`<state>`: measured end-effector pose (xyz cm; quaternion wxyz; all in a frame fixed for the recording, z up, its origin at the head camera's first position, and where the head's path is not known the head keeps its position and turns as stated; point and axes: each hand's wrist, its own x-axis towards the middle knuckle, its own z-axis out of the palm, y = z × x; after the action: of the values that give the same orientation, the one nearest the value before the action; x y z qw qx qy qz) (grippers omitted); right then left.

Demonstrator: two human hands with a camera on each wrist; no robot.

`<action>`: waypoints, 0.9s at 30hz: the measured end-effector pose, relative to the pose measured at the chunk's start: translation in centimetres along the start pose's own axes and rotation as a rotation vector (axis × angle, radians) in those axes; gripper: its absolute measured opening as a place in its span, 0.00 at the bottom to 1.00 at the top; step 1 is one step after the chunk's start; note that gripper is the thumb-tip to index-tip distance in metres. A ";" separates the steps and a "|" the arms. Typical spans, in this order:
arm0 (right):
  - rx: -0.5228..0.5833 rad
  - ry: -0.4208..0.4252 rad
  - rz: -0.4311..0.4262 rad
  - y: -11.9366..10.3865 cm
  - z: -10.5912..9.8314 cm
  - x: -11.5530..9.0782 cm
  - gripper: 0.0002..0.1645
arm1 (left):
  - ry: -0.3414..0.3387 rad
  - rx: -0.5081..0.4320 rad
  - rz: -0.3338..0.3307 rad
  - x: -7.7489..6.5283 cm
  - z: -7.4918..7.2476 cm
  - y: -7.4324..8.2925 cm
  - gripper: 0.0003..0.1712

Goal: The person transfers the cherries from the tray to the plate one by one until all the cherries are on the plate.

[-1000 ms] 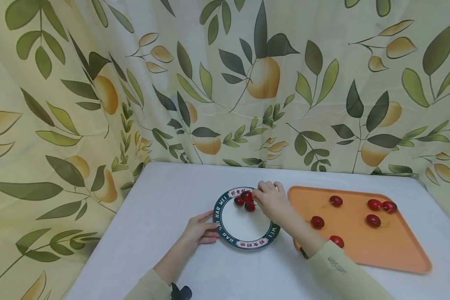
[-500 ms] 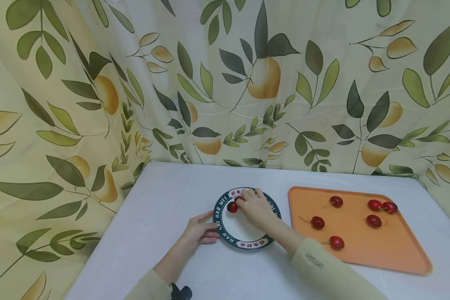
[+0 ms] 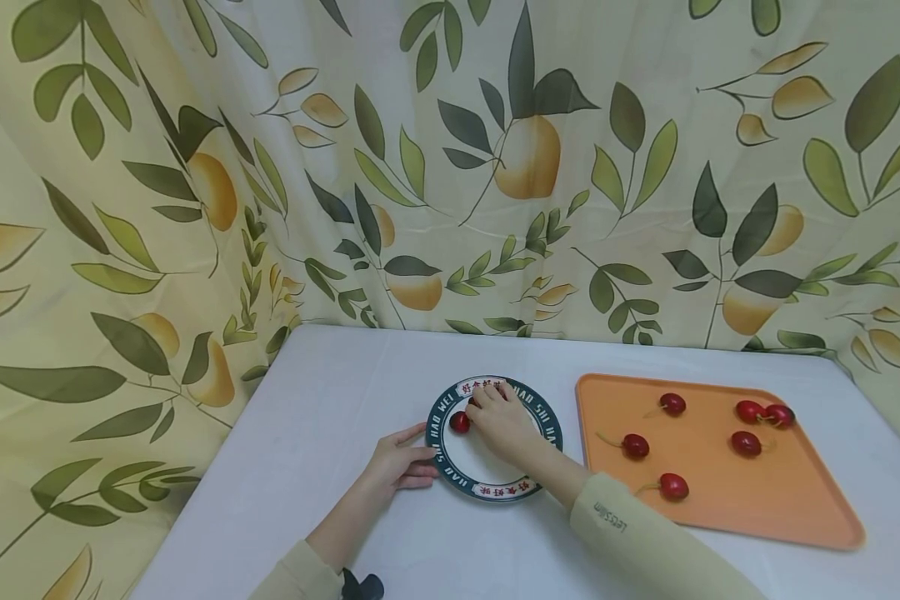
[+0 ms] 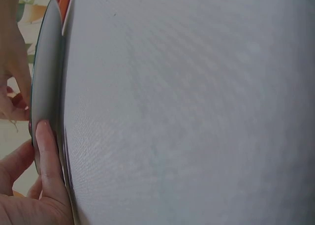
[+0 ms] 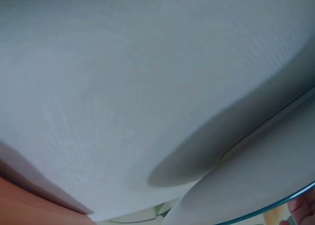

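Head view: cherries point(image 3: 460, 423) on plate point(image 3: 471, 458) and tray point(image 3: 757, 496)

Deep red on the cherries point(image 3: 634, 446), orange across the right tray point(image 3: 765, 492), lettered teal round white on the plate point(image 3: 477, 463), leaf-and-fruit print on the far curtain point(image 3: 435, 158)

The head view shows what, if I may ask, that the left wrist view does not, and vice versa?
Only the head view: the red lettering on the plate and all six cherries on the tray.
Only the left wrist view: the plate's underside, one of the left hand's fingers against it.
Both: plate, left hand, right hand, tray, tablecloth, curtain.
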<state>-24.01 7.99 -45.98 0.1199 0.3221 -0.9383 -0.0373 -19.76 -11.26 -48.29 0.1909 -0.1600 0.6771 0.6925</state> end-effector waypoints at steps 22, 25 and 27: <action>0.083 0.081 0.162 4.7 -4.1 -2.8 0.12 | 0.004 0.005 -0.002 0.1 0.0 -0.2 0.35; 0.086 0.110 0.171 5.8 -4.4 -3.7 0.11 | 0.002 0.001 -0.001 0.0 0.0 -0.2 0.35; 0.098 0.122 0.181 6.5 -4.6 -4.3 0.11 | 0.001 0.000 0.001 0.0 0.0 -0.1 0.35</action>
<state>-23.47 15.75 -41.45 0.1638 0.2433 -0.9552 0.0393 -19.70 -11.22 -48.39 0.1903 -0.1602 0.6773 0.6924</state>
